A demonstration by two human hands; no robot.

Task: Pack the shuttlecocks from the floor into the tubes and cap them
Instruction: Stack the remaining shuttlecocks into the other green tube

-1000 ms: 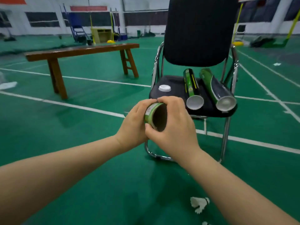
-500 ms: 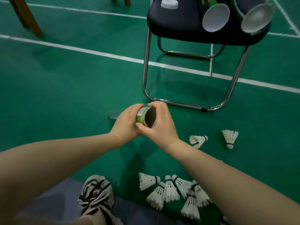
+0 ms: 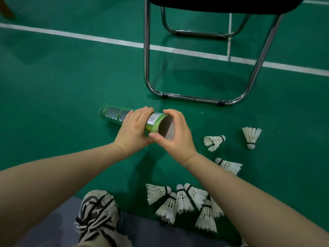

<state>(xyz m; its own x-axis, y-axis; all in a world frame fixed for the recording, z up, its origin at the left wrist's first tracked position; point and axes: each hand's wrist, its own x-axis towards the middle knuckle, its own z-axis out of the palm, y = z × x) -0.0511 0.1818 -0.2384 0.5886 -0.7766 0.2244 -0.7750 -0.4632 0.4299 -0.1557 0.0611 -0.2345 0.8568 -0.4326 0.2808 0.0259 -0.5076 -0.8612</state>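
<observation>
A green shuttlecock tube (image 3: pixel 115 116) lies nearly level just above the green floor, its open mouth toward me and its far end pointing left. My left hand (image 3: pixel 132 133) wraps around the tube's body near the mouth. My right hand (image 3: pixel 175 135) grips the rim of the open mouth with thumb and fingers. Something white shows inside the mouth. Several white feather shuttlecocks (image 3: pixel 183 202) lie in a cluster on the floor below my right forearm. Three more are scattered to the right: one on its side (image 3: pixel 214 140), one standing on its cork (image 3: pixel 251 137), one near my wrist (image 3: pixel 229 165).
A chair's chrome frame (image 3: pixel 194 99) stands on the floor just beyond the tube, its black seat (image 3: pixel 222 2) at the top edge. My shoe (image 3: pixel 98 216) is at the bottom left. White court lines cross the floor behind the chair.
The view has tilted down from the chair to the floor. Both hands have lowered the tube close to the floor, and its full length now shows.
</observation>
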